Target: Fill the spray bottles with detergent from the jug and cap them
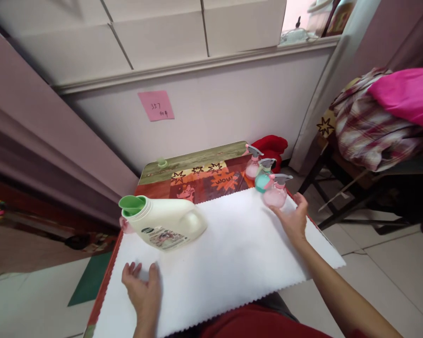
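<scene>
My right hand [294,218] is open, thumb and fingers apart, beside the nearest spray bottle [275,196] of pink liquid. Its thumb is close to the base; I cannot tell whether it touches. Behind that bottle stand a spray bottle [262,181] of teal liquid and another pink one [252,169]. My left hand [143,286] lies open and empty over the white sheet [225,253], fingers curled loosely. Just beyond it is a large cream jug [172,223] with a handle, a picture label and a green spout [132,205]. A pinkish object [126,225] is mostly hidden behind the jug.
A small pale green cap [162,163] sits at the table's far left. The patterned table [193,159] meets a wall with a pink note [157,106]. Clothes [366,122] are heaped on a chair at right; a red item [273,145] lies behind the bottles.
</scene>
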Demonstrator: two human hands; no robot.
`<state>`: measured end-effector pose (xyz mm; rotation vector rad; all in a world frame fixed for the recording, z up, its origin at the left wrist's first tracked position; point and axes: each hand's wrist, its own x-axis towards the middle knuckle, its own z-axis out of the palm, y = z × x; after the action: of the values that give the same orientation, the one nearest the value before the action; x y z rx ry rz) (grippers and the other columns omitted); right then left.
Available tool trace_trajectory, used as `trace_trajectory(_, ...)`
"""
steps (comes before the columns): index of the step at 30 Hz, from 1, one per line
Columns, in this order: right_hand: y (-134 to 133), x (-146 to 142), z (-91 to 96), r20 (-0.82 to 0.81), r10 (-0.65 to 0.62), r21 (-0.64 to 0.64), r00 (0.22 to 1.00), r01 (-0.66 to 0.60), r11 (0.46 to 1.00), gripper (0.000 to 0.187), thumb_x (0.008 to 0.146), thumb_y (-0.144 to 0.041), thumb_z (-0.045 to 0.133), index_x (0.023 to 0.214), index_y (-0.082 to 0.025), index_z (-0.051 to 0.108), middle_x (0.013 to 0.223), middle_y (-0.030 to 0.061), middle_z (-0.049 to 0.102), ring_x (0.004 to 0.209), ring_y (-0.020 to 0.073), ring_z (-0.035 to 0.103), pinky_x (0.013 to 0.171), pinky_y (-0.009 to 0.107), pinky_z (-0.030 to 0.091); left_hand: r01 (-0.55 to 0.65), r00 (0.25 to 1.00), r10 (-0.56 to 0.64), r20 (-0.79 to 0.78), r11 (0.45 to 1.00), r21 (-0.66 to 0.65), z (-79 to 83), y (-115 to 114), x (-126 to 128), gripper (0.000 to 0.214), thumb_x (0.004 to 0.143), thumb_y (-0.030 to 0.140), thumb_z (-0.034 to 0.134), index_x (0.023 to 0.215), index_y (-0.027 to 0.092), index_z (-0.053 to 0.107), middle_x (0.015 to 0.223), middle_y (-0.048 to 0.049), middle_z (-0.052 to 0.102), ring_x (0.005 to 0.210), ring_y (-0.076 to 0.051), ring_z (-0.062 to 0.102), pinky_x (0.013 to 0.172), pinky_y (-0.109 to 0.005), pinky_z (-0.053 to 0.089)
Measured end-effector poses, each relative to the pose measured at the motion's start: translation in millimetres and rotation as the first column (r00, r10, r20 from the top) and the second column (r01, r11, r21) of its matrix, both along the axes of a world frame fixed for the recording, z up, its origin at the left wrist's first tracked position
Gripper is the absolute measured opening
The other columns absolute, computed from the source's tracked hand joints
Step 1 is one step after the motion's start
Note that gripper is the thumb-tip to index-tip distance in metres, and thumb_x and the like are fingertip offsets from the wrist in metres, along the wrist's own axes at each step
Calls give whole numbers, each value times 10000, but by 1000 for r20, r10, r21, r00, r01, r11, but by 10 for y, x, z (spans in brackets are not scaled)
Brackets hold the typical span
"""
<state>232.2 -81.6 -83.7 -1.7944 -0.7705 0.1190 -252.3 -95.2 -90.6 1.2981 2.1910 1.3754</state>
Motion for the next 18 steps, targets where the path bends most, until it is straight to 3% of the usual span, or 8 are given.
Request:
trace_trajectory(4, 255, 38, -112, -26, 29, -207, 999, -33, 978, 1108, 543, -624, 875, 1449, -206, 394, 1441, 204, 584, 1295, 393, 565, 1086, 505, 409, -16, 1000, 17, 10, 999, -30, 52, 7, 17, 942, 681, 463, 746, 1477, 185, 323, 1404, -212, 506, 1273, -394, 578, 878, -532, 553)
trace_trajectory(9, 348, 12, -156, -25, -24, -216, 999, 18, 976, 980, 548, -632, 843, 1353, -213, 472, 1365, 192, 639, 1229, 396, 608, 1055, 489, 431, -41, 999, 43, 29, 997, -59, 93, 22, 20, 899, 678, 486, 735, 1433, 182, 353, 1379, -209, 533, 1274, -400, 583, 899, -558, 549)
trace_trajectory(13, 230, 38, -13, -59, 36, -216, 998, -48, 975, 1006, 589, -673, 788, 1400, -189, 440, 1397, 212, 607, 1235, 418, 609, 1009, 506, 480, -81, 990, 81, 111, 997, -9, 151, -7, 70, 842, 688, 475, 714, 1397, 182, 366, 1338, -200, 565, 1240, -409, 608, 939, -637, 528)
trace_trajectory(16, 63, -43, 210, -15, 178, -96, 984, -178, 979, 984, 656, -643, 761, 1451, -196, 394, 1474, 201, 541, 1337, 400, 542, 1077, 509, 452, -115, 993, 112, 27, 973, 200, 385, -116, 255, 689, 729, 447, 702, 1316, 178, 461, 1277, -176, 606, 1253, -394, 600, 1087, -671, 427)
trace_trajectory(18, -57, -166, 383, 4, 337, -14, 941, -337, 941, 952, 696, -612, 758, 1474, -224, 368, 1508, 177, 506, 1340, 366, 542, 1072, 480, 471, -35, 992, 75, -104, 940, 340, 672, -209, 472, 575, 738, 419, 735, 1235, 205, 542, 1250, -146, 627, 1276, -378, 584, 1149, -647, 385)
